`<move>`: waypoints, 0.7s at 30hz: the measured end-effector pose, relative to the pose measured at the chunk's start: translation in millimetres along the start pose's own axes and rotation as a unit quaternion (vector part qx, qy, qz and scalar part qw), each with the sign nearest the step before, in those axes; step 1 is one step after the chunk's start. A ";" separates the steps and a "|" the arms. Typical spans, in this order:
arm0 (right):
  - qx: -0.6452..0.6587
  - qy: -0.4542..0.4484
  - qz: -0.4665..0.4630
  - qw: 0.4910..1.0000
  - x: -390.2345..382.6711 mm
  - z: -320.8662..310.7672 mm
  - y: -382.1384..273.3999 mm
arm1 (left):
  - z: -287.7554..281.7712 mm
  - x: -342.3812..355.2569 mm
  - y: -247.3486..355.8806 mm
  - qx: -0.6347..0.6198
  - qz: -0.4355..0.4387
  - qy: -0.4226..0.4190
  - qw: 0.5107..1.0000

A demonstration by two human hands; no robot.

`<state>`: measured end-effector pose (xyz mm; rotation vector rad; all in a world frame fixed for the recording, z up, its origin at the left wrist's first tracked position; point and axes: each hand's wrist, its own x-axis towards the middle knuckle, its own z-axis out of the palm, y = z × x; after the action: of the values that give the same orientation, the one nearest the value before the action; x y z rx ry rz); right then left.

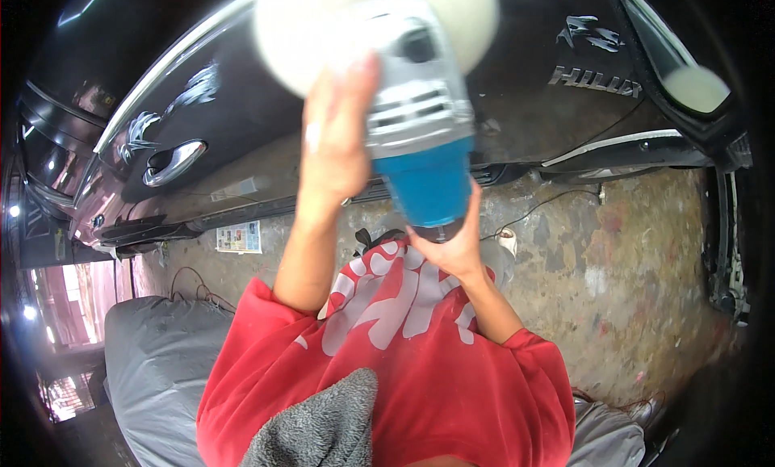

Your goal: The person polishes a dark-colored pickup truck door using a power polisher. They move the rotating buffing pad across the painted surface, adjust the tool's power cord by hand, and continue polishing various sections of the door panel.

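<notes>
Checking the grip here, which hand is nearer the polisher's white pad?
Left. The left hand grips the polisher by its grey head, right beside the pad. The right hand holds the blue rear end, farther from it.

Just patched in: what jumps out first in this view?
A blue-and-grey power polisher with a pale round pad fills the top centre, against a dark vehicle's side panel. The left hand holds its head, the right hand its blue body from below. A grey cloth lies over the red shirt.
</notes>
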<state>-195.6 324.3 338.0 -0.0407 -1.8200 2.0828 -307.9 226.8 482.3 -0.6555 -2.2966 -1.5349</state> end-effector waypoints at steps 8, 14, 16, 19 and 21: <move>-0.040 -0.138 -0.023 0.989 9.2 50.8 -2.2 | -92.2 -27.9 -31.5 -0.267 -0.151 0.162 0.938; -0.101 -0.220 -0.011 0.970 14.0 49.0 2.5 | -106.3 -57.9 -53.6 -0.281 -0.141 0.227 0.922; -0.121 -0.230 -0.014 0.966 15.8 38.8 2.8 | -97.4 -63.4 -53.1 -0.292 -0.150 0.238 0.914; -0.130 -0.212 0.002 0.969 18.1 17.5 -9.0 | -73.6 -62.4 -44.4 -0.293 -0.173 0.232 0.911; -0.131 -0.214 0.018 0.968 17.1 -1.4 -16.4 | -54.6 -59.7 -35.5 -0.252 -0.224 0.192 0.922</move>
<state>-206.9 332.2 357.3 0.3351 -2.3536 1.9702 -275.9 152.7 446.4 0.0982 -1.8299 -2.2608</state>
